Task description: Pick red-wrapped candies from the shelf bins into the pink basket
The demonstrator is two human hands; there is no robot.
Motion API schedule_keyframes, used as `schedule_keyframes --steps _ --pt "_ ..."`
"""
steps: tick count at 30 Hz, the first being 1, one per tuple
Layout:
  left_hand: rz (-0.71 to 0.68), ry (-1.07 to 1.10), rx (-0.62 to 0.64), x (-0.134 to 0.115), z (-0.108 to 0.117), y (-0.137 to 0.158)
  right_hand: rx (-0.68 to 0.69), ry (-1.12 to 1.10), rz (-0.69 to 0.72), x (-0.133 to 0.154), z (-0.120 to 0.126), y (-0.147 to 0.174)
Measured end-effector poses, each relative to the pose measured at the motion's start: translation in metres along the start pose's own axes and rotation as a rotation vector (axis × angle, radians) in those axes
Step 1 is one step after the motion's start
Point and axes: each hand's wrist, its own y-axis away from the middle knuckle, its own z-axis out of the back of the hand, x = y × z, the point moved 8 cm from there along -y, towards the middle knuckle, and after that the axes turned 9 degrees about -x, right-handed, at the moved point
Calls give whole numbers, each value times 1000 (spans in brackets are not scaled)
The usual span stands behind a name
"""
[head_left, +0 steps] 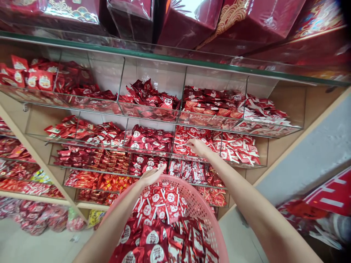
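Note:
My right hand (197, 147) reaches into a clear shelf bin, over red-and-white candy packets (182, 140). Its fingers are pinched together at the packets, and what they hold, if anything, is too small to make out. My left hand (152, 176) is stretched out flat, fingers extended, at the far rim of a pink plastic basket (204, 204); whether it touches the rim I cannot tell. Inside the basket, red packets with white round labels (156, 199) lie toward the far side, and darker red packets (153, 239) fill the near side.
Tiers of clear-walled bins hold red wrapped sweets (149, 96). Above them a glass shelf (170, 58) carries dark red boxes (189, 22). Bagged sweets (35, 219) lie on the floor at left. Red goods (307, 210) are piled by the grey wall at right.

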Motion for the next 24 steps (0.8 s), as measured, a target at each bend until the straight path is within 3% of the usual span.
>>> schedule_keyframes --steps 4,11,13,15,18,21,24 --pt "10 -2 -2 0 3 3 -36 -38 41 -3 6 2" --pt "0 -20 3 7 1 -3 -339 -218 151 23 81 38" --pt "-19 -22 4 7 -2 -7 -380 -360 108 33 85 58" --pt "-37 -21 0 7 -3 -10 -338 -565 21 40 63 77" --pt "-38 -31 -8 7 -4 -11 -257 -815 -144 41 4 104" --pt "-31 -49 -13 8 -2 -9 -221 -885 -318 29 -49 127" --pt "-46 -49 -12 7 -1 -6 -202 -864 -427 17 -76 142"
